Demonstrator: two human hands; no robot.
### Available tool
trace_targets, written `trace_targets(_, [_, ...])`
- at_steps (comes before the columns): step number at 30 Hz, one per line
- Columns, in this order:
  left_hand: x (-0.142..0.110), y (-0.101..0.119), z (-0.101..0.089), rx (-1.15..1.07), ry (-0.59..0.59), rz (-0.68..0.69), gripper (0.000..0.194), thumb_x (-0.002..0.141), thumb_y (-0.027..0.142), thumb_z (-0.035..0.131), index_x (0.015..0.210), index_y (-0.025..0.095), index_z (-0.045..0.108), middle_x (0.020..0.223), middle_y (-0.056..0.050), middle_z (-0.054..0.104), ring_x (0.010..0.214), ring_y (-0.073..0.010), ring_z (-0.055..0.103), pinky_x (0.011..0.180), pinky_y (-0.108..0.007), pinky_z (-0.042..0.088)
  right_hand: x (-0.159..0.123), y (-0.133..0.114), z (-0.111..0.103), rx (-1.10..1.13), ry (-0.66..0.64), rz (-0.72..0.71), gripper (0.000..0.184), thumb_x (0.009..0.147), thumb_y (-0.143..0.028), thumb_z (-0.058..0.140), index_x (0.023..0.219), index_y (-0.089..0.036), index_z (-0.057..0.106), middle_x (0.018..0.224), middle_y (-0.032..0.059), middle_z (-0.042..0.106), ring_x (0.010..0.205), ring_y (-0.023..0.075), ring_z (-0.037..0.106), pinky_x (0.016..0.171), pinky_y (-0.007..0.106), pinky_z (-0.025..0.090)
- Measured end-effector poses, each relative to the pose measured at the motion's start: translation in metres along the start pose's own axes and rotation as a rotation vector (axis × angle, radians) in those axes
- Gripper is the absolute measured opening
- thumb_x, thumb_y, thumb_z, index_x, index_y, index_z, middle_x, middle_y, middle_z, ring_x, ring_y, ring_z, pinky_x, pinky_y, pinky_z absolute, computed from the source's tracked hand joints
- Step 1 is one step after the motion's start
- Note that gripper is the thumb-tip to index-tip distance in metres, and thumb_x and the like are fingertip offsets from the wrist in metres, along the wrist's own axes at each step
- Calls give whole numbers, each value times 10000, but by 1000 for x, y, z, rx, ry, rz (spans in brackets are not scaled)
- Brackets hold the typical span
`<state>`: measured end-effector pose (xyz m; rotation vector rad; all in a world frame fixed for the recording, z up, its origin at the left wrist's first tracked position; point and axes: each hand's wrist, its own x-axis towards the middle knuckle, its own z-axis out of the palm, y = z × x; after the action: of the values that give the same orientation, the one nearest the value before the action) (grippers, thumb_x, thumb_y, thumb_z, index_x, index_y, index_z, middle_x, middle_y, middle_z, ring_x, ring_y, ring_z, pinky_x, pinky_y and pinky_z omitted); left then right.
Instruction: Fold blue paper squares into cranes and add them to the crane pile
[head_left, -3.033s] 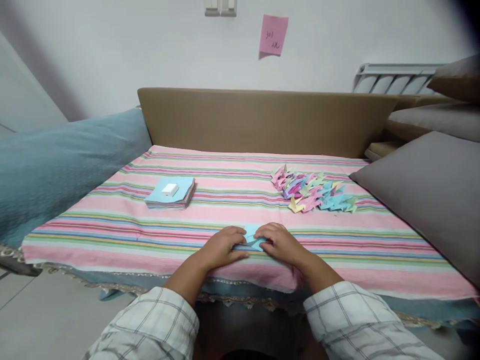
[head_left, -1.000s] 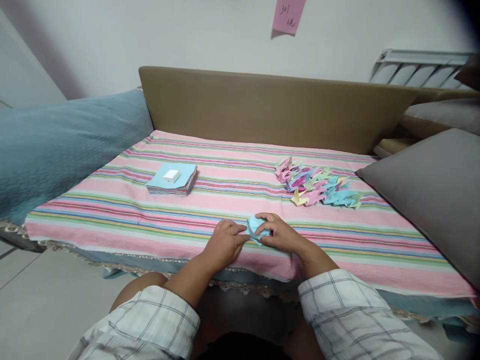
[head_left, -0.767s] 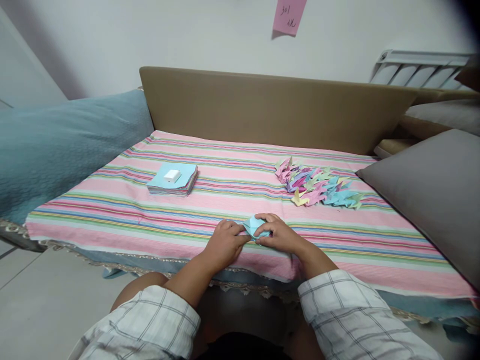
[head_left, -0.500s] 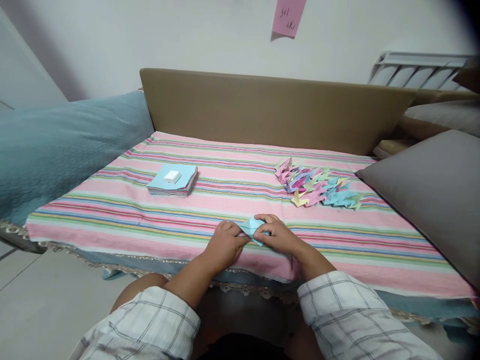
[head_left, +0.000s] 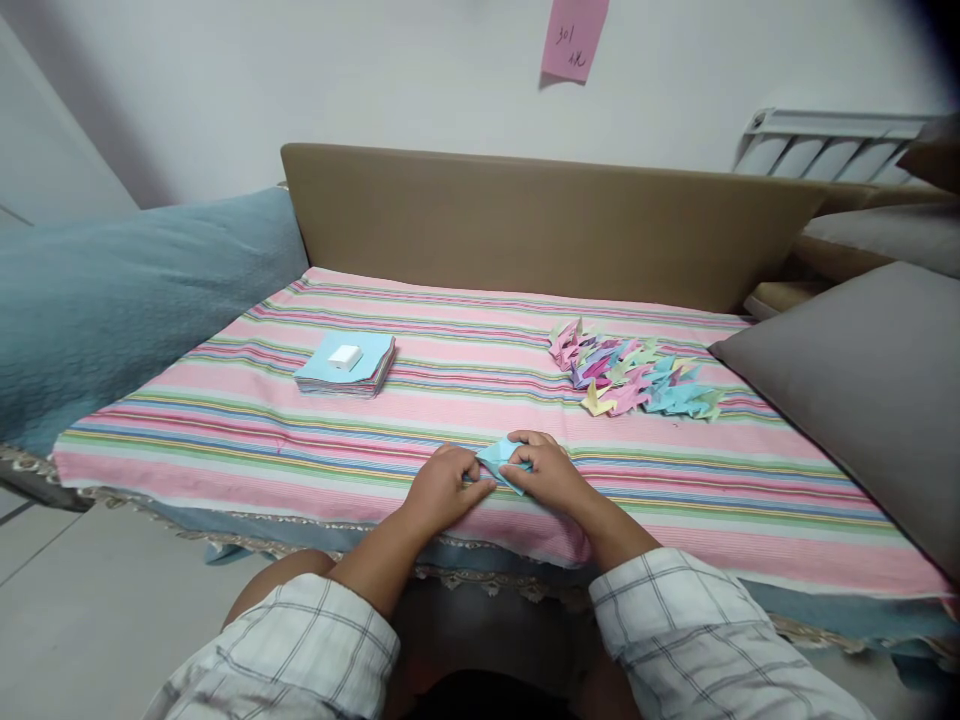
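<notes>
A small light-blue sheet of origami paper [head_left: 501, 456], partly folded to a point on its left, is held just over the front part of the striped cloth. My left hand [head_left: 448, 488] pinches its left tip between thumb and fingers. On the other side my right hand [head_left: 550, 473] grips the paper, thumb on the near face and fingers curled over the far edge. Both hands cover parts of the folds. Beyond my right hand lies a cluster of folded paper cranes [head_left: 634, 372] in pink, purple, green, yellow and blue.
Left on the striped cloth [head_left: 450, 350] is a stack of square paper [head_left: 379, 378] with a small white block [head_left: 345, 357] on top. A brown backrest [head_left: 540, 220] runs along the back. A grey cushion [head_left: 862, 380] stands right, a blue-covered armrest [head_left: 150, 280] left.
Three seconds ago the paper lay flatter between my hands. Since then it has been turned and folded to a left-hand point, and my left thumb has shifted along the near edge. The view has tilted slightly.
</notes>
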<state>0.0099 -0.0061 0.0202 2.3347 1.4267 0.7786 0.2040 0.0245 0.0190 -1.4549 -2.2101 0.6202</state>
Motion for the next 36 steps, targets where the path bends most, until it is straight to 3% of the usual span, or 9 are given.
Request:
trace_targets(2, [0,1,0,-67,86,-127,274,734,406,630,904,195,586,792,-13,585,755,-172,539,676,-297,429,0,0,0,-5,2,-3,162,747,-376,604,720,-236,681,1197,42,551,1136,248,440,930,425,323])
trace_targets(5, [0,3,0,-137,134,-54,344,770,379,602,1069,216,557,972,-44,574,909,-181,539,796,-318,435,0,1,0,-6,2,-10,175,748,-390,602,721,-237,682,1192,45,552,1133,250,442,924,429,328])
trace_targets(8, [1,3,0,-133,147,11,162,816,324,546,885,215,643,938,-44,556,927,-174,527,833,-317,426,1,2,1,-7,3,-11,179,742,-400,608,719,-238,682,1189,46,555,1134,254,442,923,433,330])
trace_targets(12, [5,-2,1,-127,165,-71,125,787,266,558,732,195,645,878,-34,561,875,-163,547,796,-306,444,2,3,0,14,2,-6,174,738,-396,611,713,-239,681,1187,44,560,1130,251,447,926,430,335])
trace_targets(20, [8,-5,-1,-25,130,-143,80,711,234,606,655,191,643,1005,-53,623,987,-208,560,891,-359,414,4,1,1,101,47,42,202,746,-398,603,657,-224,654,1138,40,592,1095,224,484,926,387,347])
trace_targets(36, [9,-4,-3,173,48,-185,108,682,277,625,614,200,655,1079,-56,634,1028,-248,534,902,-401,406,5,-3,5,-19,62,52,164,706,-396,643,676,-234,654,1137,33,588,1087,244,467,879,413,348])
